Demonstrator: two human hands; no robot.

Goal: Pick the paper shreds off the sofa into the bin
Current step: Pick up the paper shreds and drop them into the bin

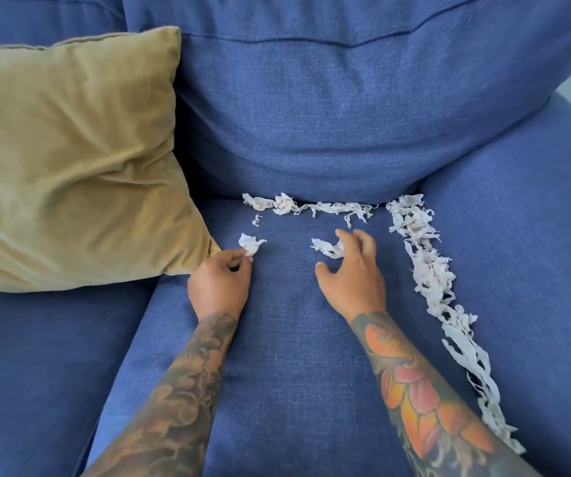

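Observation:
White paper shreds lie on the blue sofa seat (287, 339). One row of shreds (311, 207) runs along the crease under the back cushion. A long strip of shreds (435, 287) follows the crease beside the right armrest. My left hand (220, 282) pinches a small white shred (250, 244) at its fingertips. My right hand (352, 273) is spread over another shred (327, 247), its fingers touching it. A tiny loose shred (256, 220) lies apart above the left hand. No bin is in view.
A mustard-yellow cushion (70, 160) leans on the left seat, its corner close to my left hand. The blue back cushion (346, 115) bulges over the seat. The right armrest (535, 253) borders the long strip.

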